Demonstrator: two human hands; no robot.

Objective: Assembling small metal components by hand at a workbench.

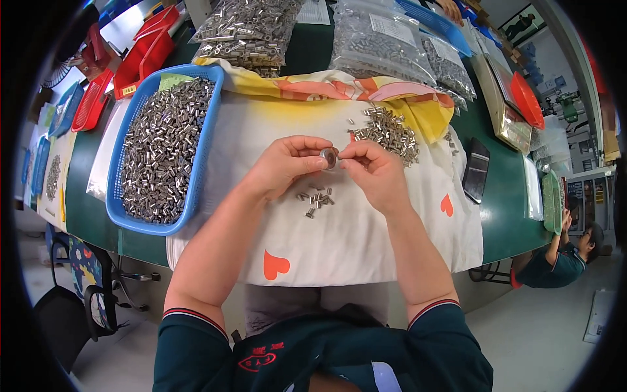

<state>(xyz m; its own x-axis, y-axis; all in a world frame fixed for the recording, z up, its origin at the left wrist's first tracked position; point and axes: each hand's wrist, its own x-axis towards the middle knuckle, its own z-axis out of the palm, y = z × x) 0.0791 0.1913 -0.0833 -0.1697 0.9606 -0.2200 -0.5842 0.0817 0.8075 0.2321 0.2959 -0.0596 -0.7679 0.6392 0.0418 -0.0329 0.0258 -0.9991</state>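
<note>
- My left hand [281,166]: thumb and fingers clamped on a round metal piece [328,157], raised over the white cloth [353,251].
- My right hand [379,176]: thumb and fingers drawn together just beside the round piece; cannot tell whether anything small is pinched there.
- Small scatter of metal sleeves [316,200] on the cloth, below and between my hands.
- Larger heap of sleeves [388,136] on the cloth, beyond my right hand.
- Blue basket [157,228] to my left, filled with similar pieces.
- Dark phone-like slab [477,170] on the green tabletop [503,225], right of the cloth.
- Clear bags [382,42] of metal parts along the far side.
</note>
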